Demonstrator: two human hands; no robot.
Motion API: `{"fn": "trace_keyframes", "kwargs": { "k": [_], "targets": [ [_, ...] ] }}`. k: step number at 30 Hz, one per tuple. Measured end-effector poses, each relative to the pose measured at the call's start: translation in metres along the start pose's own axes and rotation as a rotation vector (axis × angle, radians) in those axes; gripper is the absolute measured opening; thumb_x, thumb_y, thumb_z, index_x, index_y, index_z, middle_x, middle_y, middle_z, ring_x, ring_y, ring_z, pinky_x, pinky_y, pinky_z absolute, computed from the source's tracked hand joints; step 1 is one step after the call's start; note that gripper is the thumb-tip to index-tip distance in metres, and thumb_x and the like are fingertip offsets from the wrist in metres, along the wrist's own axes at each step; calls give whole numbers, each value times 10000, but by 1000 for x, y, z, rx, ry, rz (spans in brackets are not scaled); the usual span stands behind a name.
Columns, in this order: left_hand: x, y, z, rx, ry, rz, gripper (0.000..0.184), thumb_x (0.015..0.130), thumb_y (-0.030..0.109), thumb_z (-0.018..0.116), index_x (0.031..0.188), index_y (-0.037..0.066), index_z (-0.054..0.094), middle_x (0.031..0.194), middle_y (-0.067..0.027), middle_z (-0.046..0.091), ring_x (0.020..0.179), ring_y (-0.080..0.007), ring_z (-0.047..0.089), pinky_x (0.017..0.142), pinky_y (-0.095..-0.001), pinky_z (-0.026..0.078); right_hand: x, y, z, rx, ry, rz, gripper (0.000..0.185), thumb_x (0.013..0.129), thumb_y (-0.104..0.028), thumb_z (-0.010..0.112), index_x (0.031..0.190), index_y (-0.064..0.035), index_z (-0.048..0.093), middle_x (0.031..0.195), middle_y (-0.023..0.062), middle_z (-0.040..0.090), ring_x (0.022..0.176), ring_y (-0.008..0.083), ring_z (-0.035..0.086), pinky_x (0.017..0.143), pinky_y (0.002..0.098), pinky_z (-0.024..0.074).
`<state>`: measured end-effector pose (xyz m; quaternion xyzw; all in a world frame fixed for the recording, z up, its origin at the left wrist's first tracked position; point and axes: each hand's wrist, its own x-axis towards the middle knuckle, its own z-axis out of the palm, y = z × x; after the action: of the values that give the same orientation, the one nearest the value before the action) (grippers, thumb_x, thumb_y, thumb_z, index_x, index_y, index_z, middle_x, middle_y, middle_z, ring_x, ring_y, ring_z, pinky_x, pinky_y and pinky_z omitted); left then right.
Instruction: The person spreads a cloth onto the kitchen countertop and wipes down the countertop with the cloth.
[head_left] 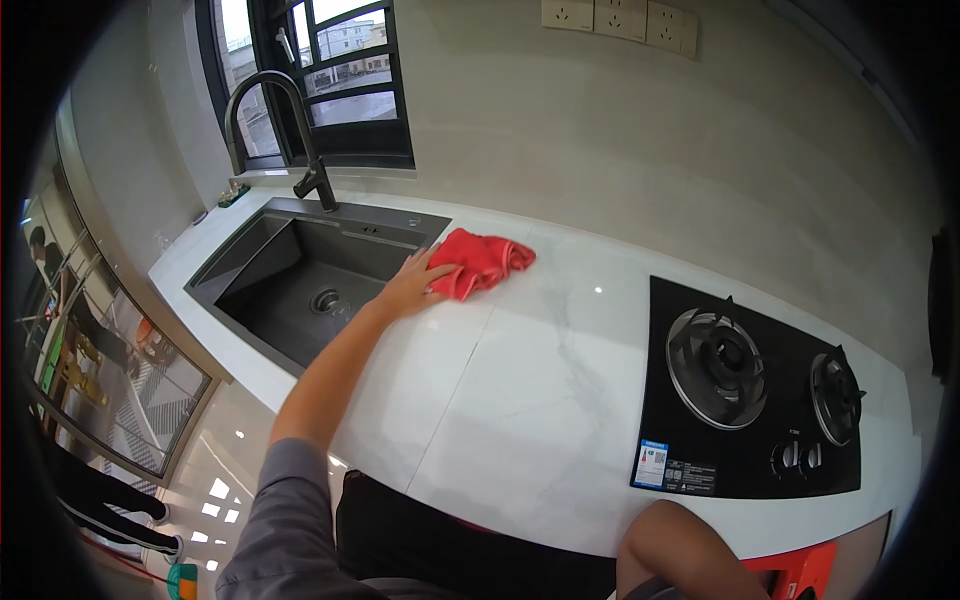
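A crumpled red cloth (478, 262) lies on the white marbled countertop (520, 370), just right of the dark sink (320, 270). My left hand (412, 285) rests on the cloth's left side, close to the sink's right rim, with its fingers spread partly over the fabric and pressing it to the counter. Of my right arm only the bent elbow and forearm (680, 550) show at the bottom edge, below the stove; the right hand is out of view.
A black two-burner gas stove (750, 390) is set into the counter at the right. A dark curved faucet (310, 130) rises behind the sink, before a window. Red object (808, 570) below the counter's front edge. Beyond the glass door at left, a person's legs (110, 500) show.
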<state>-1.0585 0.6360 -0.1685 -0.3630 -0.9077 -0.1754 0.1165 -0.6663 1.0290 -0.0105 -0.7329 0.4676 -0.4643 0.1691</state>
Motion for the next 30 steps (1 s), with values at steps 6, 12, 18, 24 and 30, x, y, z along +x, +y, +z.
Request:
{"fn": "trace_keyframes", "kwargs": {
  "k": [6, 12, 18, 24, 30],
  "targets": [
    [87, 14, 49, 312, 144, -253, 611, 843, 499, 642, 1395, 290, 481, 1501, -267, 302, 1326, -488, 361, 1107, -525, 304, 0, 7, -7, 2, 1, 46, 146, 926, -139, 531, 1038, -75, 599, 994, 63, 588, 884, 210, 612, 745, 329, 492],
    [53, 27, 45, 226, 167, -123, 583, 817, 425, 680, 1337, 219, 517, 1464, -290, 331, 1310, -487, 376, 1097, -507, 336, 5, 11, -9, -10, -2, 49, 138, 920, -141, 538, 1023, -75, 603, 976, 63, 590, 871, 209, 614, 734, 329, 493],
    [-76, 121, -9, 88, 101, 80, 550, 752, 351, 741, 1222, 130, 559, 1441, -329, 325, 1303, -517, 364, 1090, -523, 341, 9, 15, -6, -26, 5, 20, 130, 915, -143, 545, 1007, -76, 607, 958, 63, 592, 858, 209, 617, 723, 328, 493],
    [-187, 230, -77, 56, -65, -30, 683, 698, 522, 770, 1216, 122, 575, 1451, -337, 306, 1342, -530, 311, 1086, -596, 284, 9, 14, -2, -39, 14, 35, 123, 909, -146, 552, 992, -76, 611, 939, 63, 594, 846, 209, 619, 712, 328, 494],
    [-162, 210, -58, 264, -83, 61, 805, 666, 657, 740, 1268, 148, 577, 1498, -333, 239, 1394, -545, 221, 1093, -643, 204, 10, 13, -4, -26, 13, 36, 116, 904, -148, 559, 976, -77, 616, 921, 63, 596, 833, 208, 622, 701, 327, 494]
  ]
}}
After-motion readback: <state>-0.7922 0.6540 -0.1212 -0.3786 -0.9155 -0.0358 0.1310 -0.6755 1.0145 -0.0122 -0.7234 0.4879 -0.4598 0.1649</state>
